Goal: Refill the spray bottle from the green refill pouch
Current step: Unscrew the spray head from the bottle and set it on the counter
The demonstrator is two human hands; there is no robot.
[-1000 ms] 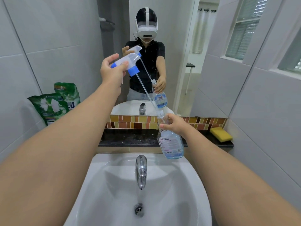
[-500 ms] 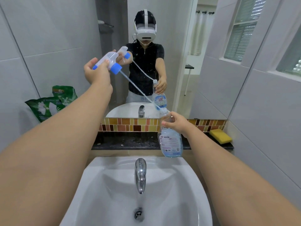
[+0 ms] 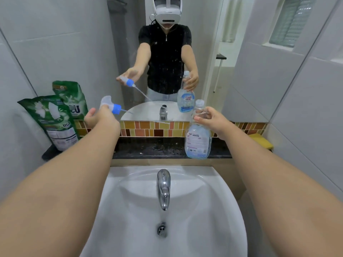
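My right hand [image 3: 213,120] grips the neck of the clear spray bottle [image 3: 198,140], which stands upright on the dark ledge with its top uncapped and some bluish liquid inside. My left hand [image 3: 100,117] holds the white spray head with a blue collar [image 3: 111,105]; its thin dip tube points right toward the mirror, fully out of the bottle. The green refill pouch [image 3: 52,121] leans against the left wall on the ledge, just left of my left hand.
A white basin [image 3: 213,210] with a chrome tap [image 3: 163,188] lies below the dark ledge [image 3: 152,149]. A yellow sponge [image 3: 261,140] sits at the ledge's right end. The mirror behind reflects the person, the bottle and the pouch.
My left hand has lowered the spray head from high up down toward the left, pulling the dip tube clear of the bottle. The bottle now rests on the ledge.
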